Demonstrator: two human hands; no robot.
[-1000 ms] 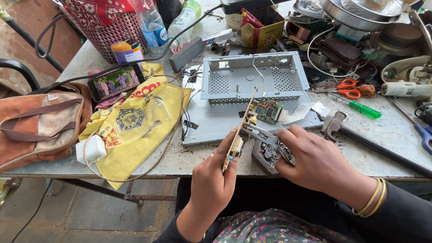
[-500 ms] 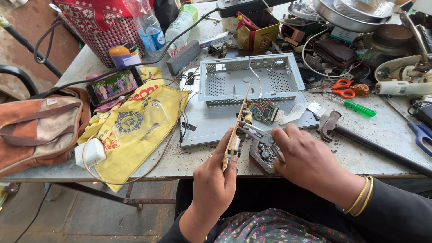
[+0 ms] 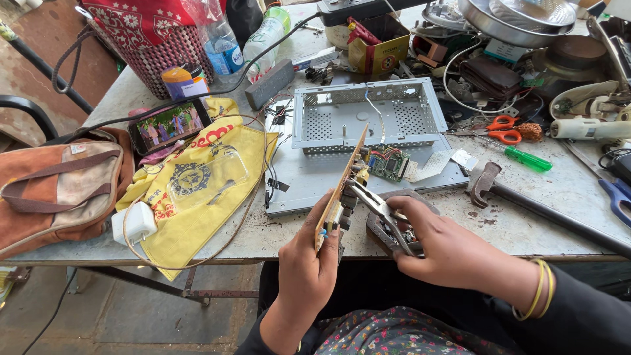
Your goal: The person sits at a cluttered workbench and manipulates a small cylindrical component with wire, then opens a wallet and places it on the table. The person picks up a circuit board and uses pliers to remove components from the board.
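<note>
My left hand [image 3: 309, 263] holds a tan circuit board [image 3: 345, 179] on edge, tilted away from me, at the table's front edge. Gripped in my right hand [image 3: 453, 253] is a pair of metal pliers [image 3: 374, 205], whose jaws meet the components on the board's right face. Just behind the board lies a small green circuit board [image 3: 386, 163] on a flat grey metal panel [image 3: 309, 181]. A perforated metal chassis [image 3: 365, 115] sits on that panel.
A yellow cloth [image 3: 197, 190], white charger [image 3: 133, 223] and a phone [image 3: 169, 125] lie at left beside a brown bag [image 3: 56, 187]. A hammer [image 3: 526, 200], green screwdriver [image 3: 526, 158], orange scissors [image 3: 505, 128] and metal bowls [image 3: 519, 16] crowd the right.
The view has shifted slightly. Both hands stay on the board and pliers, with the pliers' jaws kept against the board's components.
</note>
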